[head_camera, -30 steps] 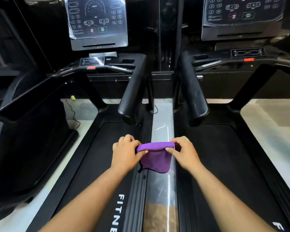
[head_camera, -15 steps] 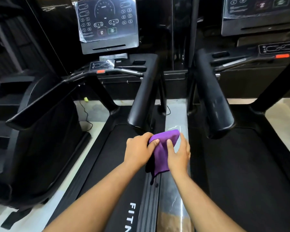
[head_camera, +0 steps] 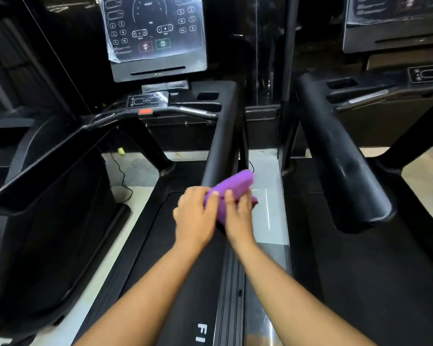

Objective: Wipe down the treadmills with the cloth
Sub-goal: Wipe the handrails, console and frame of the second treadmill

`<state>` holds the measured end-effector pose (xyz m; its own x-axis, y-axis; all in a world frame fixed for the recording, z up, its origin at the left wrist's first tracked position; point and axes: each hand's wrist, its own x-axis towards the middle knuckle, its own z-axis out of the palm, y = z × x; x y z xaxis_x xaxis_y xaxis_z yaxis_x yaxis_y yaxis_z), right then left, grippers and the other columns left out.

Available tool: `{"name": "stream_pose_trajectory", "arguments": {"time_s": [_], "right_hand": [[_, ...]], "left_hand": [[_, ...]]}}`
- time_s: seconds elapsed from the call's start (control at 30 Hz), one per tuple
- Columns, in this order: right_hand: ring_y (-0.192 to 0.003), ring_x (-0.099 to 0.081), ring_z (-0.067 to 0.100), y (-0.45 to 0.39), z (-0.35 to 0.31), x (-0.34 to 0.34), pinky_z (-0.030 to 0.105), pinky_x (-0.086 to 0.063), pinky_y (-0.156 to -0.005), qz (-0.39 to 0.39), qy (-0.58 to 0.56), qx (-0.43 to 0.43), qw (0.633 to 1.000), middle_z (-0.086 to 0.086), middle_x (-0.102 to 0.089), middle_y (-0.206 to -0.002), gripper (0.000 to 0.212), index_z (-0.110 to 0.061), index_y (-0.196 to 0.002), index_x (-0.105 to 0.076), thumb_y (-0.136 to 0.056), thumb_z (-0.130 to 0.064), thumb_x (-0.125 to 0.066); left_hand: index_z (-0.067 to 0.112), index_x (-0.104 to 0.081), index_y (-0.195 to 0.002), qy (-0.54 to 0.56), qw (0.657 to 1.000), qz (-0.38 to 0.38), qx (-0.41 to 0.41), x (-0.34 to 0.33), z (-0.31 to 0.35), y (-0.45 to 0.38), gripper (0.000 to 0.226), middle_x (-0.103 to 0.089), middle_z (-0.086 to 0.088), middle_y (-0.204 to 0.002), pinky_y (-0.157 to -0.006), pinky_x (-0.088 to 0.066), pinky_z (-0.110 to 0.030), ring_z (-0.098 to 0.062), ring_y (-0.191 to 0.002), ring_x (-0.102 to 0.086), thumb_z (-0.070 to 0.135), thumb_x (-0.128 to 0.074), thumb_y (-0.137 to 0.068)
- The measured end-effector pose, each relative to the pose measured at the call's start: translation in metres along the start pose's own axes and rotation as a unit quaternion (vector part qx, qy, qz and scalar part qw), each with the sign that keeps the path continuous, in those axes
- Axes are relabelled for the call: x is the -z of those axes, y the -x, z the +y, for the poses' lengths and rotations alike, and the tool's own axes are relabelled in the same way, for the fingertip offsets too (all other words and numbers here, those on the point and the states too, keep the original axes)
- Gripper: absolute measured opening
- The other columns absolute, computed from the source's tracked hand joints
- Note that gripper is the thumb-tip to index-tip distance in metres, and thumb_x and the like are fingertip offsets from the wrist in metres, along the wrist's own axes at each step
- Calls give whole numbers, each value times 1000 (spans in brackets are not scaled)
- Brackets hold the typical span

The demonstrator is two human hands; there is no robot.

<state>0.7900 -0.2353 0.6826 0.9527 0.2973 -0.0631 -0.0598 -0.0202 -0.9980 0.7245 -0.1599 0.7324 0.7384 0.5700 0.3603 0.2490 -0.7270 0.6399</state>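
Note:
A folded purple cloth [head_camera: 233, 187] is held between both hands at the near end of the left treadmill's right handrail [head_camera: 223, 136]. My left hand [head_camera: 195, 216] grips its left side, thumb on top. From the right, my right hand [head_camera: 238, 216] holds the cloth with its fingers laid over it. The cloth's far end rises beside the handrail tip; whether it touches the rail is unclear. The left treadmill's belt [head_camera: 185, 270] lies below my arms. The right treadmill's left handrail [head_camera: 340, 166] runs along the right.
The left treadmill's console [head_camera: 155, 38] is wrapped in plastic film, with a small control panel [head_camera: 146, 99] and red stop button below. A second console [head_camera: 395, 21] stands at top right. A glossy floor strip [head_camera: 268, 216] separates the two decks. Another black machine [head_camera: 43, 183] stands at left.
The view moved forward and left toward the left treadmill. My hands came closer together, folding the cloth from a spread hanging sheet into a compact bundle, and lifted it toward the handrail end.

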Motion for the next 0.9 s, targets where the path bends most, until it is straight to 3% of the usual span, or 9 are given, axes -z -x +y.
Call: {"name": "stream_pose_trajectory", "arguments": {"time_s": [0.1,0.17,0.33,0.5,0.6,0.7,0.77,0.8,0.9], "right_hand": [[-156,16,32,-25,-8,-29,66,-15,-121,-114,282,32,952,-11,16,-171,95,-36,-163,-4,-87,-83,-37],[-155,18,37,-58,-12,-38,69,-22,-116,-130,333,34,933,-15,19,-169,85,-45,-161,1,-92,-77,-38],[-156,17,32,-150,-14,-26,63,-13,-122,-168,245,32,954,-19,9,-170,77,-46,-161,-10,-97,-66,-48],[-157,8,13,-97,24,-11,45,-5,-128,-126,155,63,978,-22,9,-166,69,-39,-162,-6,-105,-51,-44],[-156,5,6,-107,38,-11,34,0,-128,-126,95,79,984,-19,6,-164,76,-39,-159,-7,-96,-65,-39],[-156,-15,20,-165,56,-11,39,-20,-126,-123,24,7,992,2,-14,-171,92,-52,-155,-10,-78,-89,-46],[-153,-28,30,-185,71,-12,47,-29,-123,-114,-12,-69,991,12,-28,-166,73,-29,-160,-20,-100,-44,-58],[-153,-27,31,-182,70,-13,50,-27,-124,-99,-21,-79,992,12,-27,-166,66,-22,-161,-20,-101,-27,-50],[-159,1,17,-125,47,-18,42,-4,-129,-70,8,-65,995,-4,-2,-172,89,-27,-164,-5,-91,-63,-42]], "left_hand": [[24,-61,-123,84,992,25,89,-2,-35,-30,57,-59,2,-129,-107,-42,-49,-17,-122,-53,59,-37,-84],[22,-53,-137,95,991,4,95,-11,-46,-47,68,-54,1,-141,-114,-38,-45,-13,-131,-48,61,-36,-83],[20,-29,-158,51,993,-71,85,-39,-37,-82,75,-33,3,-162,-114,-23,-27,-9,-147,-30,57,-36,-93],[20,-20,-161,73,991,-89,62,-51,-34,-89,86,-21,9,-167,-125,-16,-28,0,-152,-17,67,-33,-90],[23,-18,-162,75,990,-95,74,-54,-37,-93,86,-16,13,-167,-124,-12,-24,5,-152,-12,70,-28,-90],[23,-16,-163,10,992,-114,52,-57,-38,-94,86,-13,12,-169,-122,-7,-19,6,-152,-7,70,-26,-92],[24,-14,-163,-8,991,-125,56,-60,-37,-95,86,-10,12,-169,-124,-6,-24,5,-153,-4,70,-25,-92],[25,-13,-163,-10,990,-128,59,-61,-36,-94,86,-9,11,-170,-125,-6,-26,5,-153,-3,71,-25,-91],[23,-12,-163,2,989,-133,61,-59,-38,-91,87,-8,10,-170,-122,-4,-19,8,-152,-2,72,-24,-91]]}}
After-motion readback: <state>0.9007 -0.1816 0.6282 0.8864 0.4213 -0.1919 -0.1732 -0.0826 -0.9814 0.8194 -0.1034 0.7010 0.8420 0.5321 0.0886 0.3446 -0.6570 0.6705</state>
